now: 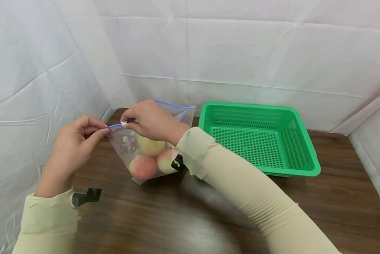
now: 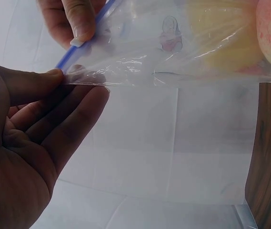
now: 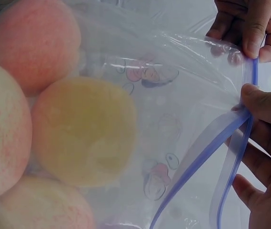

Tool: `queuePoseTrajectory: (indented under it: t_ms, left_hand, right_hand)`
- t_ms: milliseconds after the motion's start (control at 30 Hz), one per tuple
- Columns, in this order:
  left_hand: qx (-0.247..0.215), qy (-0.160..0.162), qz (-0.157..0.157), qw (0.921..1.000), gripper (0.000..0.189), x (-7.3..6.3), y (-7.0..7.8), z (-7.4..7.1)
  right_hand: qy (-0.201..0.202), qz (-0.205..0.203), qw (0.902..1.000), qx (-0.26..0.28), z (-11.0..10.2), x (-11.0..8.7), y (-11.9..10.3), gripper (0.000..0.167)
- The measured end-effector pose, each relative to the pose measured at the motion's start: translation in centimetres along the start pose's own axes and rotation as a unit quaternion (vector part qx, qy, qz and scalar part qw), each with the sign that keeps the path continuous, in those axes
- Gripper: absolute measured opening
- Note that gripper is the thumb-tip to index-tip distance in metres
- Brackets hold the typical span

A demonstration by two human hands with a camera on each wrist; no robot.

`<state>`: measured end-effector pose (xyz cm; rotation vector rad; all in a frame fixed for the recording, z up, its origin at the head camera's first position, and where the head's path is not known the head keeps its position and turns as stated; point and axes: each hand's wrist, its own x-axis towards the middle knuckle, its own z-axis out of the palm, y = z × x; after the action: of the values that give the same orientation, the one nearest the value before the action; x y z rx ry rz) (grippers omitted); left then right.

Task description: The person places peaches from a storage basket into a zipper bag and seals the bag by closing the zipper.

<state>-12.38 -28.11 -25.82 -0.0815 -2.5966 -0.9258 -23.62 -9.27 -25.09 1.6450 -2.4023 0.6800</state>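
Note:
A clear zip bag (image 1: 121, 145) with a blue-purple zip strip holds several peaches (image 1: 143, 167), some reddish, one yellowish, some pale with pink specks. My left hand (image 1: 72, 144) pinches the bag's top left corner between thumb and fingers. Close beside it, my right hand (image 1: 153, 121) pinches the white slider (image 2: 76, 42) on the zip. Between the two hands the strip runs as a single line. On the other side of the right hand the two zip strips (image 3: 199, 155) spread apart, so the mouth gapes there. Small printed pictures (image 3: 158, 181) show on the bag.
To the right of the bag, a green perforated plastic basket (image 1: 304, 137) stands on the dark wooden table (image 1: 129, 218), with no contents visible. White sheeting (image 1: 241, 53) hangs behind the table and along both sides.

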Motion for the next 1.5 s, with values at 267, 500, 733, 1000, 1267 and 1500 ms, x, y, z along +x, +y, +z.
queuePoseTrajectory:
  t_ms: [267, 500, 733, 1000, 1267, 1500]
  left_hand:
    - [0.014, 0.002, -0.003, 0.9999, 0.010, 0.0, -0.3, 0.0]
    - [0.016, 0.001, -0.005, 0.9999, 0.011, 0.2, -0.5, 0.0]
    - [0.011, 0.003, -0.006, 0.9999, 0.010, 0.2, -0.6, 0.0]
    - [0.011, 0.009, -0.002, 0.9999, 0.010, 0.1, -0.5, 0.1]
    - [0.010, 0.010, -0.006, 0.9999, 0.010, 0.1, -0.6, 0.1]
    - [0.009, 0.008, -0.017, 0.9998, 0.011, -0.1, -0.8, 0.0]
  right_hand:
    - [-0.023, 0.010, 0.9996, -0.014, -0.2, -0.2, 0.6, 0.019]
    - [-0.029, 0.012, 0.9993, -0.020, -0.6, -0.4, 1.1, 0.020]
    - [-0.024, 0.006, 0.9992, -0.033, -0.7, -0.7, 1.5, 0.021]
    - [-0.022, 0.010, 0.9992, -0.032, -0.8, -1.0, 1.9, 0.021]
    - [-0.016, 0.014, 0.9992, -0.033, -1.0, -1.5, 2.3, 0.019]
    - [-0.026, 0.023, 0.9989, -0.031, -1.1, -1.8, 2.7, 0.021]
